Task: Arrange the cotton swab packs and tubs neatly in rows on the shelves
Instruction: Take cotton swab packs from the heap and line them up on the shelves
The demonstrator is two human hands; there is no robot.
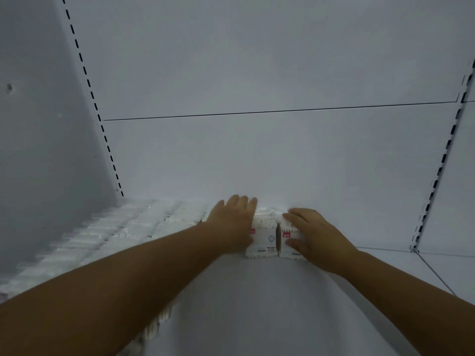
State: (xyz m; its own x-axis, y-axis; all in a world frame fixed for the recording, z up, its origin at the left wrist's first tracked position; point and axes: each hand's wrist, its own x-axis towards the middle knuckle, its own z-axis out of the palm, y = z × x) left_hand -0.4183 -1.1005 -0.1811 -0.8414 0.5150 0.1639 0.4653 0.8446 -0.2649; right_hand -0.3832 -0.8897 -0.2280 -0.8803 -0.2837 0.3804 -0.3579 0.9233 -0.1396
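Observation:
Two white cotton swab packs with small red labels stand side by side at the back of the white shelf point(257, 304). My left hand point(232, 222) lies flat with straight fingers against the left side of the left pack point(264, 240). My right hand point(316, 235) covers the right pack point(288, 238), fingers over its top and thumb curled on its front face. A narrow gap separates the two packs. To the left, rows of several more swab packs point(123, 227) fill the shelf, blurred.
The white back panel point(257, 150) rises right behind the packs. Slotted uprights run up at the left point(102, 129) and right point(437, 181). A grey side wall point(38, 124) closes the left. Bare shelf surface lies in front of and to the right of the packs.

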